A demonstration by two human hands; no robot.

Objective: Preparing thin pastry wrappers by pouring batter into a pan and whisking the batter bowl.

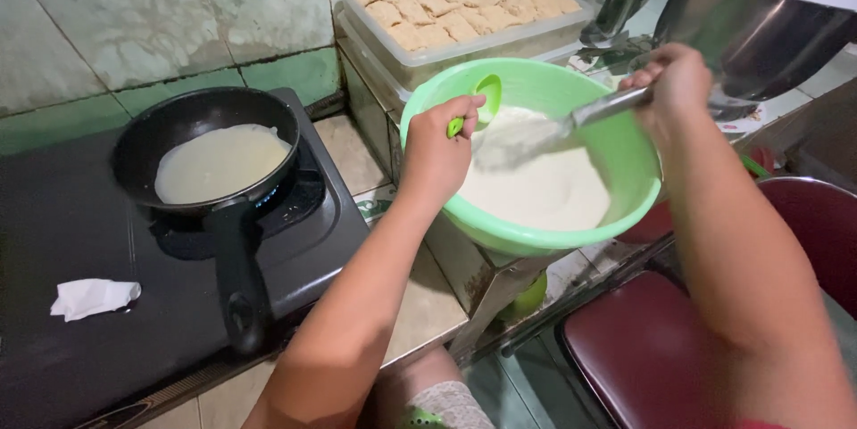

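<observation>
Head view shows my left hand (435, 145) with its grip closed round the handle of a small green scoop (483, 97), hooked over the near-left rim of the green plastic bowl (616, 139). My right hand (674, 81) has its grip wrapped shut on a metal ladle (571, 121), whose blurred bowl sits in the pale batter (544, 188).

I judge the batter runny and drippy, so anything lifted out has to stay level. The ladle handle looks smooth and probably slick; I would hold it far up, near the end. With this much batter the bowl should be heavy, with walls that flex, so it is best taken by the rim with both hands.

It stands on a narrow desk corner, its near edge overhanging. Room is tight: a tray of pale pastries (460, 0) just behind, steel pots (759, 27) far right. Open room lies to the left, over the stove (80, 233), where a black frying pan (214, 148) holds a thin crepe, its handle pointing toward me.
</observation>
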